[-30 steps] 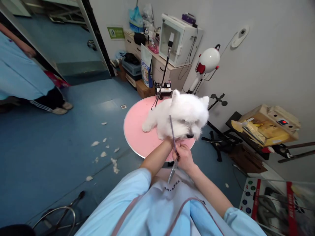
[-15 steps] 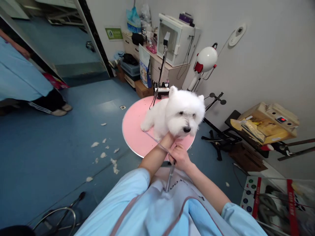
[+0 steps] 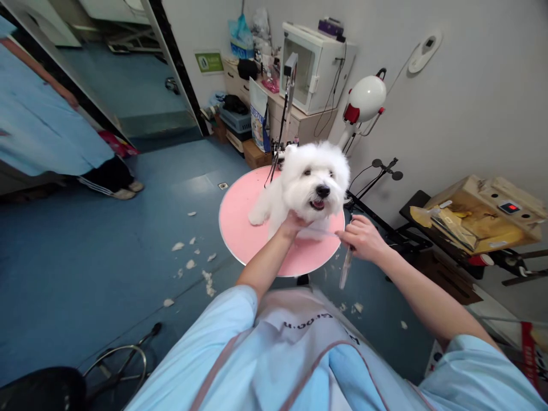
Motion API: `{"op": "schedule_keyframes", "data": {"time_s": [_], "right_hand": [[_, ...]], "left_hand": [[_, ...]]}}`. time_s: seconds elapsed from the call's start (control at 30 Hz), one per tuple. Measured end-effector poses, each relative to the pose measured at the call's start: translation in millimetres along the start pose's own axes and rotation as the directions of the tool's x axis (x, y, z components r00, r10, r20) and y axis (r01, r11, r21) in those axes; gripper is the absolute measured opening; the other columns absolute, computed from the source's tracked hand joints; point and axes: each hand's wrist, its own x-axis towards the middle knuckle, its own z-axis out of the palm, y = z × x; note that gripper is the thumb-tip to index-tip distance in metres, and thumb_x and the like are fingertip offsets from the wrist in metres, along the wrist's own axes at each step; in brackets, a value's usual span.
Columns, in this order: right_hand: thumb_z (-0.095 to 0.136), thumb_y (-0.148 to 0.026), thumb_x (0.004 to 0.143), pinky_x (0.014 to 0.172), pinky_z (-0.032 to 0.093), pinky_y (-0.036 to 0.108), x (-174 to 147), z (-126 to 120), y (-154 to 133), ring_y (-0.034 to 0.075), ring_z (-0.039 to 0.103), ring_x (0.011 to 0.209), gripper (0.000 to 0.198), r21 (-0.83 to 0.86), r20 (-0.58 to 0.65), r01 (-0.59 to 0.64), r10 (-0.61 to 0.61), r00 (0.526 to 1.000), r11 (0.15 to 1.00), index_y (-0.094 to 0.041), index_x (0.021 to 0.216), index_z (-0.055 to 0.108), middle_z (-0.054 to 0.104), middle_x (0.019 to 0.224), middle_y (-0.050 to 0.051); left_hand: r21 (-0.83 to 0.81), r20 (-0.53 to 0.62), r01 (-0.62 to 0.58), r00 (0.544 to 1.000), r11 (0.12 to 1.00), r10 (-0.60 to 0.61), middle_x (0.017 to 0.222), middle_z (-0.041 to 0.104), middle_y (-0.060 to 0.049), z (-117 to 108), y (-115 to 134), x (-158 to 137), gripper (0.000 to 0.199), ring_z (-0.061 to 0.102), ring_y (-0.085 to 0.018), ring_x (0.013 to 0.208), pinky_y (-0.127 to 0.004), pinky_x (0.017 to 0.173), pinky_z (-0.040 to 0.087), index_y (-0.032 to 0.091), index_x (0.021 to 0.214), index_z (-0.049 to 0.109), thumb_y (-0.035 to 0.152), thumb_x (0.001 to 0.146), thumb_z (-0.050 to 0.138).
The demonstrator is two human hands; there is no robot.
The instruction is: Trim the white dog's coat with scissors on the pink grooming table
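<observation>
A fluffy white dog [image 3: 317,177] sits on a round pink table [image 3: 240,222], facing me with its mouth slightly open. My left hand [image 3: 294,225] grips it under the chin, its fingers partly hidden in the fur. To the right, at the table's edge, my right hand [image 3: 362,237] is closed round a pair of scissors [image 3: 319,232], whose long thin blades point left across the dog's chest. From the same hand hangs a narrow, pale comb-like strip [image 3: 345,271], its exact kind unclear.
A grooming arm [image 3: 290,80] rises behind the dog. A white dryer [image 3: 367,98] on a stand is beyond, with a wooden box [image 3: 483,211] at right. Fur tufts [image 3: 208,282] litter the floor. Another person [image 3: 47,114] stands at left; a wheeled stool [image 3: 124,365] is near left.
My right hand has moved right, away from my left forearm, carrying the scissors and strip. The dog's head has lifted and its mouth has opened. My left hand stays under its chin.
</observation>
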Motion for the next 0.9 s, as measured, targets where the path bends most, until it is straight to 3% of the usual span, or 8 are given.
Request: {"op": "schedule_keyframes", "data": {"time_s": [0.1,0.2,0.33,0.47,0.6,0.73,0.8,0.9], "right_hand": [[0.052,-0.024,0.088,0.104,0.038,0.045,11,-11,16,0.019,0.052,0.074,0.027,-0.033,0.127,0.055,-0.05,0.991,0.998,-0.029,0.105,0.073,0.059,0.072,0.002],[0.055,-0.02,0.084,0.102,0.038,0.044,20,-10,29,0.018,0.052,0.072,0.025,-0.091,0.113,0.019,-0.009,0.994,0.996,-0.027,0.099,0.073,0.059,0.069,0.002],[0.058,-0.017,0.079,0.1,0.037,0.04,21,2,38,0.017,0.05,0.069,0.021,0.006,0.137,0.136,-0.136,0.981,0.991,-0.026,0.092,0.072,0.058,0.066,0.001],[0.056,-0.015,0.081,0.1,0.036,0.041,16,13,48,0.018,0.048,0.068,0.025,0.004,0.077,0.044,-0.044,0.996,0.999,-0.025,0.095,0.073,0.058,0.066,0.002],[0.055,-0.013,0.078,0.097,0.038,0.04,11,30,55,0.018,0.046,0.065,0.023,-0.004,0.162,0.06,-0.058,0.985,0.998,-0.023,0.087,0.073,0.058,0.064,0.002],[0.056,-0.014,0.076,0.094,0.04,0.041,6,47,61,0.017,0.046,0.065,0.023,-0.039,0.042,-0.033,0.035,0.999,0.999,-0.021,0.09,0.073,0.06,0.066,0.004],[0.058,-0.015,0.075,0.092,0.041,0.04,4,54,62,0.017,0.046,0.063,0.017,-0.005,0.024,-0.032,0.032,0.999,0.999,-0.02,0.083,0.071,0.06,0.064,0.004],[0.056,-0.018,0.078,0.093,0.042,0.039,0,64,61,0.016,0.047,0.063,0.013,-0.022,-0.007,0.035,-0.035,0.999,0.999,-0.02,0.076,0.069,0.061,0.064,0.004]], "left_hand": [[0.017,-0.116,0.112,0.987,0.994,-0.11,0.105,0.072,-0.011,-38,2,5,0.031,0.067,-0.022,0.099,-0.04,0.097,0.052,0.014,0.111,0.064,0.036,0.091,0.058],[0.207,-0.418,0.218,0.901,0.954,-0.115,0.08,0.069,-0.009,-74,8,-4,0.008,0.065,-0.018,0.077,-0.037,0.086,0.051,0.012,0.089,0.062,0.014,0.082,0.058],[0.349,-0.615,0.092,0.773,0.933,0.154,0.062,0.058,-0.001,-99,15,-34,0.006,0.052,-0.008,0.056,-0.022,0.064,0.041,0.013,0.076,0.055,0.012,0.082,0.055],[0.514,-0.593,-0.109,0.671,0.851,0.444,0.058,0.055,0.002,-93,4,-68,0.012,0.048,-0.005,0.055,-0.018,0.056,0.033,0.014,0.072,0.057,0.012,0.083,0.053],[0.649,-0.362,-0.095,0.834,0.755,0.416,0.062,0.064,-0.001,-54,-30,-81,0.009,0.047,-0.008,0.053,-0.022,0.054,0.034,0.013,0.073,0.067,0.012,0.08,0.061],[0.493,-0.247,0.0,0.959,0.87,0.141,0.088,0.072,-0.006,-4,-66,-51,0.014,0.057,-0.01,0.065,-0.025,0.062,0.043,0.012,0.089,0.072,0.018,0.077,0.073],[0.323,-0.211,0.022,0.976,0.946,0.05,0.08,0.068,-0.006,16,-78,-24,0.012,0.057,-0.01,0.067,-0.025,0.065,0.044,0.01,0.081,0.068,0.018,0.076,0.076],[0.115,-0.329,-0.055,0.94,0.992,0.091,0.058,0.055,-0.001,35,-91,16,0.019,0.049,-0.008,0.056,-0.022,0.058,0.037,0.013,0.064,0.055,0.005,0.072,0.07]]}}
